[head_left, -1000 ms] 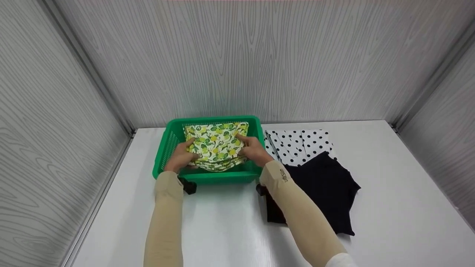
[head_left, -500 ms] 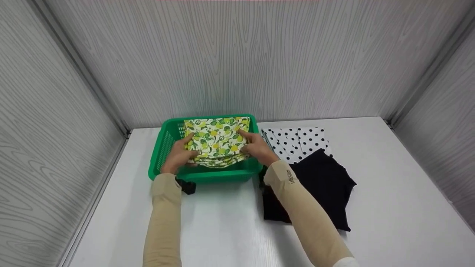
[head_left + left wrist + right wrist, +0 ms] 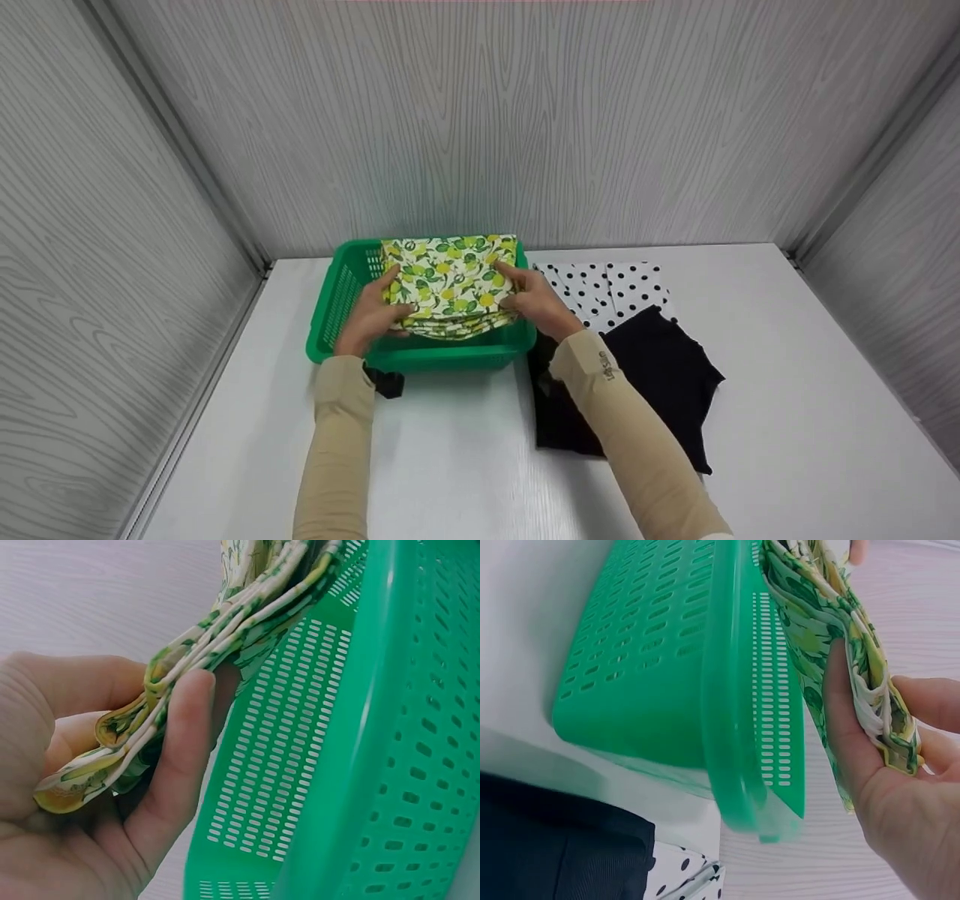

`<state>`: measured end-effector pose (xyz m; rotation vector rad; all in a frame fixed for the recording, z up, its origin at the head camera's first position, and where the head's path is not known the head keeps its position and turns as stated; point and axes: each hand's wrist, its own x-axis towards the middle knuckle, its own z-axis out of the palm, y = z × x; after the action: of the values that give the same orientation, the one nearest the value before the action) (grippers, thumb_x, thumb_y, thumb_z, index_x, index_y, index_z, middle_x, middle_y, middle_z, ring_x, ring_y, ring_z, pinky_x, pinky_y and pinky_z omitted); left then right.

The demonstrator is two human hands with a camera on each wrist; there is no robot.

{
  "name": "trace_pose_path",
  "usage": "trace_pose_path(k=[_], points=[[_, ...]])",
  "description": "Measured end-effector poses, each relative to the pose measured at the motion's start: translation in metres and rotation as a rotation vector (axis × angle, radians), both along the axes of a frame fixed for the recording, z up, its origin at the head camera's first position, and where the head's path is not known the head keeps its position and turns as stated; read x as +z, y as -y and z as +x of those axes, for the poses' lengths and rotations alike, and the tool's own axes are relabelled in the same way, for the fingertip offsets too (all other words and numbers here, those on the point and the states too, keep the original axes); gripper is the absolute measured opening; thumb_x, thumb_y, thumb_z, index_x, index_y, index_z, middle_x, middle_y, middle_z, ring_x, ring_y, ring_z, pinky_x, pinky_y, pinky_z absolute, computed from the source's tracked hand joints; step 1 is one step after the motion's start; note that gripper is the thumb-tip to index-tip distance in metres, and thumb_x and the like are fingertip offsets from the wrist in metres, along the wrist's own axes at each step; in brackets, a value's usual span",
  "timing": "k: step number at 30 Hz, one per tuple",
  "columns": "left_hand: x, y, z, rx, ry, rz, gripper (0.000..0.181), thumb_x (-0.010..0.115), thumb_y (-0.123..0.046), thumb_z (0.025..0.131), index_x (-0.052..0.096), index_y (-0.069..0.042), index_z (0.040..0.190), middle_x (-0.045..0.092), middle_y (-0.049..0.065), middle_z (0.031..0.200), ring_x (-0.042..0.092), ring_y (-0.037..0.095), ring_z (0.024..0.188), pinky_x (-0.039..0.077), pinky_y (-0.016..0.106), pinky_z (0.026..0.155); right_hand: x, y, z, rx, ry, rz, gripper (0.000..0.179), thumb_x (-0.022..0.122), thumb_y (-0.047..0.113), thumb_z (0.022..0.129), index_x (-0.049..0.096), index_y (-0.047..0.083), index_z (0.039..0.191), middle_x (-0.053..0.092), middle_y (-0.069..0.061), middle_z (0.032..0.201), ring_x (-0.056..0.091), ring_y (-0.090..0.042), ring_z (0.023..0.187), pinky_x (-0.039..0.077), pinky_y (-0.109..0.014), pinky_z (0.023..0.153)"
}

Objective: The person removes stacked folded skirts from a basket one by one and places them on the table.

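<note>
A folded lemon-print cloth, white with yellow fruit and green leaves, is held level over the green basket. My left hand grips its left edge, and my right hand grips the right one. In the left wrist view, the left thumb and fingers pinch several stacked layers of the fabric. Likewise, in the right wrist view the right hand clasps the folded layers above the basket rim. The cloth covers much of the basket's inside in the head view.
Right of the basket lies a black garment, spread on the white table. It overlaps a folded white cloth with black polka dots by the back wall. Grey wood-grain panels stand left and right.
Both hands have raised the lemon-print cloth slightly and shifted it a little rightward over the basket, keeping their grip. The basket, black garment and polka-dot cloth stay in place.
</note>
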<state>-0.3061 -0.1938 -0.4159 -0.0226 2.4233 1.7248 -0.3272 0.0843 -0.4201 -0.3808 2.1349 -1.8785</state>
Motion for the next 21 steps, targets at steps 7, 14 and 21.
trace_pose_path(k=[7,14,21], points=[[0.000,-0.009,0.001,-0.036,-0.053,0.036,0.082,0.058,0.003,0.099,0.013,-0.015,0.165,0.009,0.015,0.168,0.047,0.011,0.060,0.060,0.031,0.063,0.003,-0.010,0.003,-0.015,-0.041,0.007,0.076,0.052,-0.018,0.089,0.033,0.007,0.158,0.029,-0.006,0.164,0.050,-0.017,0.117,0.046,-0.022,0.072],[-0.001,-0.017,0.004,-0.057,-0.084,0.069,0.080,0.057,0.005,0.099,0.015,-0.014,0.164,0.008,0.015,0.168,0.045,0.010,0.057,0.060,0.031,0.063,0.004,-0.020,0.006,-0.010,-0.056,-0.012,0.076,0.052,-0.018,0.088,0.032,0.006,0.158,0.027,-0.006,0.165,0.052,-0.016,0.107,0.044,-0.022,0.065],[-0.002,-0.024,0.009,-0.050,-0.097,0.073,0.079,0.057,0.004,0.099,0.016,-0.016,0.164,0.008,0.015,0.169,0.044,0.010,0.055,0.060,0.030,0.063,0.009,-0.027,0.012,-0.013,-0.052,-0.043,0.077,0.052,-0.017,0.088,0.033,0.006,0.158,0.031,-0.008,0.163,0.055,-0.018,0.101,0.048,-0.022,0.070]])
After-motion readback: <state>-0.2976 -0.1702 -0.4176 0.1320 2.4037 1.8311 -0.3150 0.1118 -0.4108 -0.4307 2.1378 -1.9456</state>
